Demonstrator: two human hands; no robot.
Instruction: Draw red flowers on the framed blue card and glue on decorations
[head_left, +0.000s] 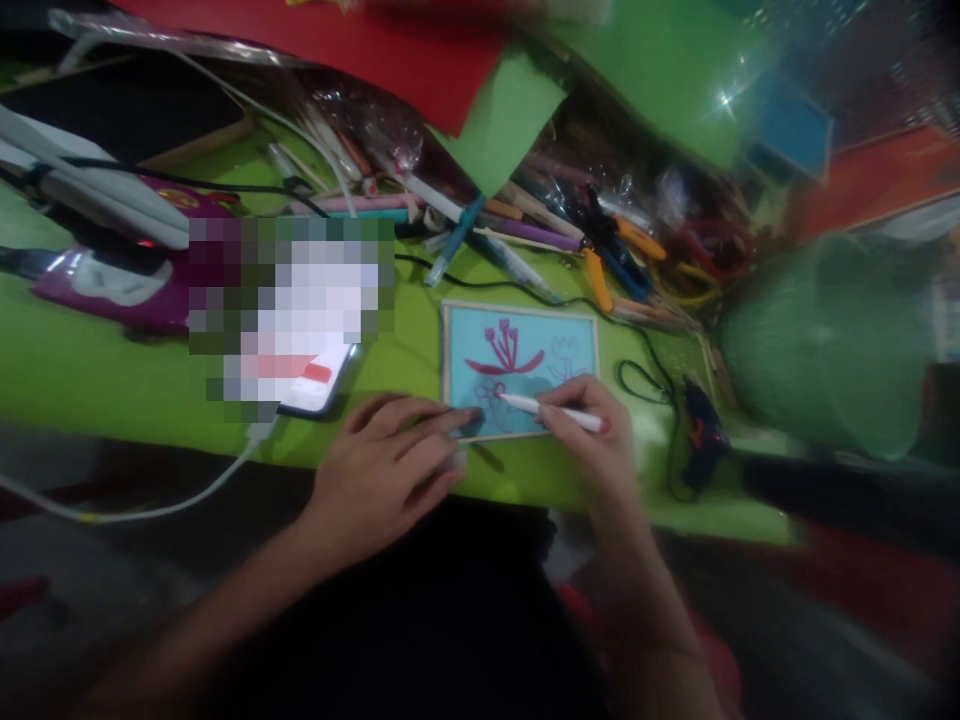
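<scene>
A light blue card [469,345] with a pale wooden-looking border lies flat on the green table. It bears a red flower drawing, with outlined flowers at the lower left and on the right. My right hand [592,425] grips a white marker [562,411] with a red end, its tip at the lower-left flower. Stretched over the card's lower left edge, my left hand [390,455] has its fingers extended and rests there; the underside of its fingers is hidden.
Left of the card lies a phone [319,385] with a white cable [217,468]. Behind the card are several pens, scissors [619,245] and coloured paper [405,60]. A dark glue gun [703,430] and a green bin [817,340] stand right. A black cord [517,288] crosses behind.
</scene>
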